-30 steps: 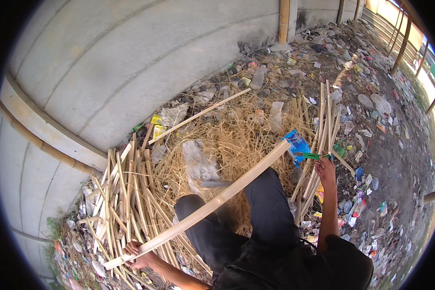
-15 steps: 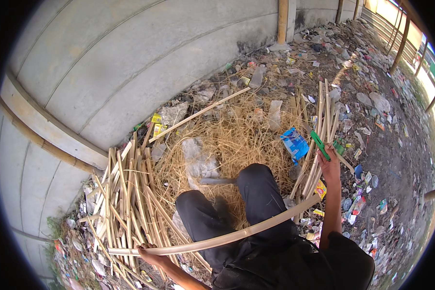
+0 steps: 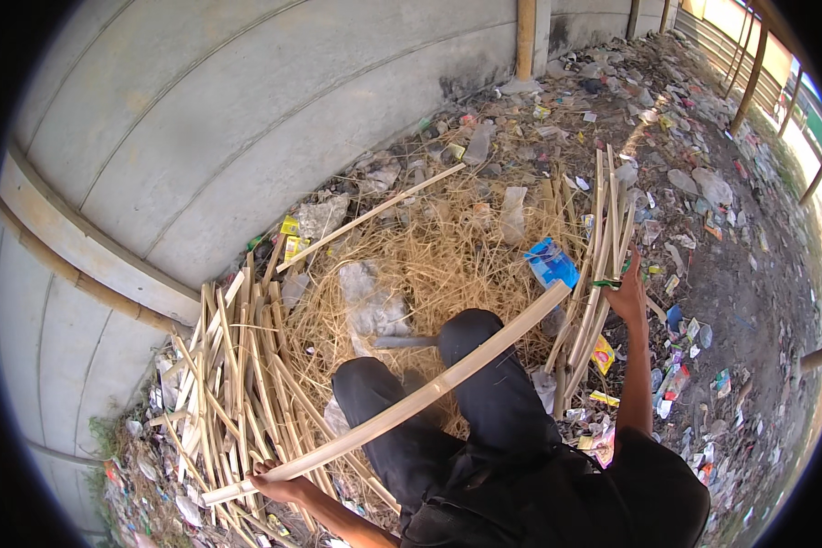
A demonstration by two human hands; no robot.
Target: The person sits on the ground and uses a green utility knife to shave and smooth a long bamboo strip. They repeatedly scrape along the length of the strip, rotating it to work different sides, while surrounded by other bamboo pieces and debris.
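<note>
My left hand (image 3: 274, 484) is closed round the lower end of a long, pale bamboo strip (image 3: 429, 388), which slants up to the right across my knees. Its far end is free and reaches near a blue wrapper (image 3: 552, 264). On the right, my right hand (image 3: 628, 300) grips a green-handled knife (image 3: 606, 283), seen mostly edge-on, so its blade is hard to make out. Just left of that hand lies a small bundle of bamboo strips (image 3: 599, 219). A bigger heap of split strips (image 3: 237, 384) lies on the ground near my left hand.
Dry shavings (image 3: 447, 265) cover the ground ahead, with a single strip (image 3: 370, 217) lying across them. Beyond my knees is a whitish block (image 3: 372, 297). A concrete wall (image 3: 274, 119) curves along the left and back. Litter (image 3: 694, 338) covers the ground to the right.
The free right end of the bamboo strip has swung up and away from me; its left end has dipped slightly. My right hand has turned the knife from upright to nearly edge-on.
</note>
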